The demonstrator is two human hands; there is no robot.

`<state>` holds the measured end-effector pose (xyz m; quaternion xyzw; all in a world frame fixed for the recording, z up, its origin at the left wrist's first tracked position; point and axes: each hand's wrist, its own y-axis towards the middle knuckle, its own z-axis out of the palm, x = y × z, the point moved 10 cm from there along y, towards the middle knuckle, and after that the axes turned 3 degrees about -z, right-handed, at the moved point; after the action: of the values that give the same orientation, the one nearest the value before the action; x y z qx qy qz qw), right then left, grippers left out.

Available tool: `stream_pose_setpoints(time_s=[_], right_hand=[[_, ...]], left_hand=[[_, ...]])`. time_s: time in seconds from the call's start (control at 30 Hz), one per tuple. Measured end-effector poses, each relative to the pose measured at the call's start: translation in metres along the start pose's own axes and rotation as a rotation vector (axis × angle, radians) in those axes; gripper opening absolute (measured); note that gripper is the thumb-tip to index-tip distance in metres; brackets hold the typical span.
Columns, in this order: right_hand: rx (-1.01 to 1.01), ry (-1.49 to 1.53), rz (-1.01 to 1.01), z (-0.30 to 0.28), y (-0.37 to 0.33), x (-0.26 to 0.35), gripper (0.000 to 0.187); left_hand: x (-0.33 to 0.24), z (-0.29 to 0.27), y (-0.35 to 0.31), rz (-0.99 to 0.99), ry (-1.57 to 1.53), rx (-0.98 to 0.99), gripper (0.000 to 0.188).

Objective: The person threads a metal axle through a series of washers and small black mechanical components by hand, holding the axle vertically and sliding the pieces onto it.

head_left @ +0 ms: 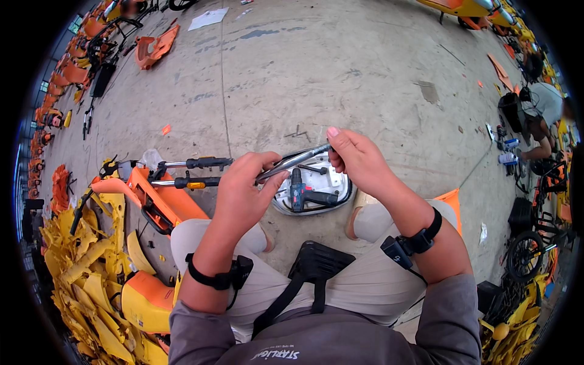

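My left hand (244, 193) and my right hand (358, 159) both grip a slim grey metal tool (293, 162), held slanting between them above my knees. The left hand clasps its lower end, while the fingertips of the right hand pinch its upper end. Directly below the tool, on the concrete floor, lies a white dish-shaped cover (342, 194) holding a dark cordless drill (306, 195) and a small bit. Black straps with small devices sit on both wrists.
An orange scooter handlebar assembly (164, 194) lies at my left. Yellow plastic panels (91, 274) are heaped at lower left. Orange parts (155, 47) lie far left. Another person (535, 115) crouches at right near bicycles (535, 243). A black strap pouch (316, 263) rests on my lap.
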<state>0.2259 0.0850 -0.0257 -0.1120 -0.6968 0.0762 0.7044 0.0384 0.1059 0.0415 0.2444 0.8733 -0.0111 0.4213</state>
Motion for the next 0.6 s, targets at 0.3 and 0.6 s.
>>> stream_pose_setpoints(time_s=[0.3,0.6], right_hand=[[0.03,-0.098,-0.156,0.0,-0.002,0.011,0.037],[0.101,-0.066,-0.192,0.008,-0.004,0.012,0.026]], left_hand=[[0.007,0.0,0.0,-0.037,0.003,0.031,0.024],[0.012,0.015,-0.004,-0.174,-0.036,0.199,0.022]])
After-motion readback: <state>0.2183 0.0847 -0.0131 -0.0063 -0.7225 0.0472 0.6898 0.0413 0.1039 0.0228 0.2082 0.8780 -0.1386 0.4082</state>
